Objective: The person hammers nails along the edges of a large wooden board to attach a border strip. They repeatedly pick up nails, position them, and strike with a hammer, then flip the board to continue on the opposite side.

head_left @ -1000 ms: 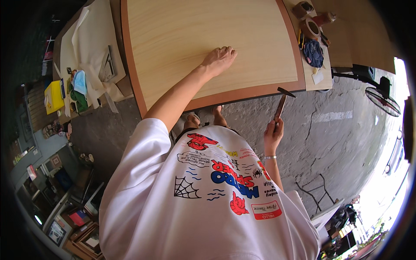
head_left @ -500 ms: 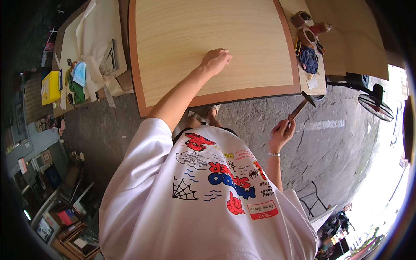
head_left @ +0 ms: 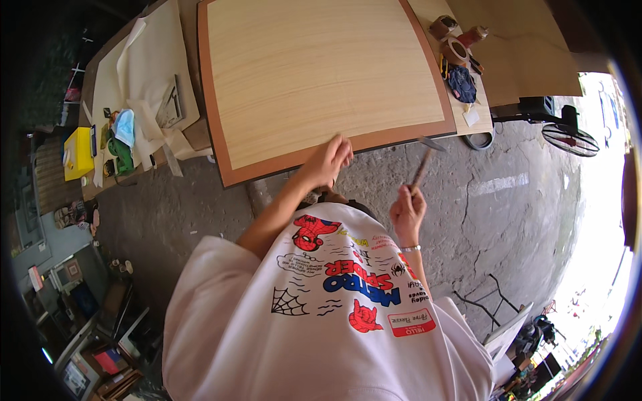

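My right hand [head_left: 407, 212] grips a hammer [head_left: 422, 168] by its wooden handle, the dark head pointing up and away from me, close to the near right edge of the panel. My left hand [head_left: 332, 159] is closed with its fingers curled, at the panel's near edge; whatever it may hold is hidden. In front of me lies a large flat panel [head_left: 321, 73] with a pale wood-grain face and a brown border [head_left: 267, 164] around it.
Right of the panel sit a tape roll [head_left: 455, 51], a dark blue bundle [head_left: 462, 85] and a small red container [head_left: 474, 35]. A black fan [head_left: 570, 138] stands farther right. At left are paper sheets [head_left: 137, 67], a yellow box [head_left: 79, 154] and a blue mask [head_left: 124, 125].
My left hand has drawn back from over the panel to its near edge. The hammer in my right hand has moved left and slightly up, toward the panel.
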`<state>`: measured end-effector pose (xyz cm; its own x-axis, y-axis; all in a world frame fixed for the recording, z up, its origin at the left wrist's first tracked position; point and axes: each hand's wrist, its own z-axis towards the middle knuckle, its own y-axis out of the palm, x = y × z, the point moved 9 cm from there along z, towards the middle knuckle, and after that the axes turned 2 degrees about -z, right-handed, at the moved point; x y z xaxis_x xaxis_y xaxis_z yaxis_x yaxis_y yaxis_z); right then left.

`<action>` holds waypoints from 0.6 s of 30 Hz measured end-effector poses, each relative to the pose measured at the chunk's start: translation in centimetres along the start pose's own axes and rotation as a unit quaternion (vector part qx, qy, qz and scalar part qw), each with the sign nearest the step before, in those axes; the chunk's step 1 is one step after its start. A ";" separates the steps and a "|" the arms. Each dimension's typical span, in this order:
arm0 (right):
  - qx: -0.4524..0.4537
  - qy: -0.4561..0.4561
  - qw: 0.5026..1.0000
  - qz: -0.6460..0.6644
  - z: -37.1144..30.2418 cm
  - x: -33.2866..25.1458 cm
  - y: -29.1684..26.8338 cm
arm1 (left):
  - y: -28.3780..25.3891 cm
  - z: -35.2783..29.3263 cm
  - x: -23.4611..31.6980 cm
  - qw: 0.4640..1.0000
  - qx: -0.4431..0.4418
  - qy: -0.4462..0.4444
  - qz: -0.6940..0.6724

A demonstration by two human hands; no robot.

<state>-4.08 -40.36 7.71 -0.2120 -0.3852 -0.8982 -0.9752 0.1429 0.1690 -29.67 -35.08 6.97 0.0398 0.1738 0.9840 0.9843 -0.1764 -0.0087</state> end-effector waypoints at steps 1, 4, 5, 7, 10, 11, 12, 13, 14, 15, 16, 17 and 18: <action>-0.020 0.012 0.999 -0.029 -0.4 0.1 1.6 | 1.0 -1.7 0.3 0.998 0.017 0.023 -0.057; -0.082 0.033 0.994 -0.068 -1.5 -0.3 5.8 | 2.9 -4.8 0.5 0.992 0.049 0.014 -0.113; -0.108 0.045 0.991 -0.071 -1.9 -0.3 7.0 | 3.2 -5.6 0.8 0.991 0.060 0.016 -0.116; -0.139 0.043 0.985 -0.096 -2.2 -0.9 8.7 | 3.5 -6.8 1.0 0.990 0.078 -0.010 -0.116; -0.166 0.046 0.977 -0.127 -2.8 -1.2 9.9 | 3.4 -8.0 1.5 0.990 0.096 -0.035 -0.092; -0.168 0.042 0.975 -0.136 -2.6 -1.3 10.0 | 3.2 -8.1 2.2 0.992 0.102 -0.003 -0.074; -0.163 0.058 0.975 -0.140 -2.5 -1.1 9.9 | 3.3 -7.9 3.0 0.992 0.102 0.033 -0.071; -0.155 0.055 0.977 -0.134 -2.1 -1.1 9.8 | 3.3 -7.6 2.9 0.992 0.115 0.028 -0.044; -0.149 0.038 0.974 -0.168 -1.5 -1.4 9.5 | 3.3 -7.2 2.8 0.991 0.126 0.024 -0.033; -0.136 0.036 0.967 -0.214 -0.8 -1.4 8.9 | 3.6 -6.6 2.4 0.991 0.130 0.000 -0.035; -0.134 0.001 0.966 -0.223 0.0 -1.9 8.8 | 3.9 -5.8 2.7 0.990 0.140 0.016 -0.023; -0.127 0.005 0.958 -0.258 1.0 -1.9 8.2 | 4.2 -5.0 2.6 0.989 0.146 0.012 -0.023; -0.124 -0.075 0.952 -0.269 2.3 -3.4 7.9 | 4.6 -4.0 1.9 0.988 0.151 -0.019 -0.034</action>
<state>-10.93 -35.86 11.14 0.3150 -0.2047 -0.9267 -0.9294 -0.2642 -0.2576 -25.71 -39.46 9.54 -0.0273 0.2115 0.9770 0.9910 0.1335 -0.0012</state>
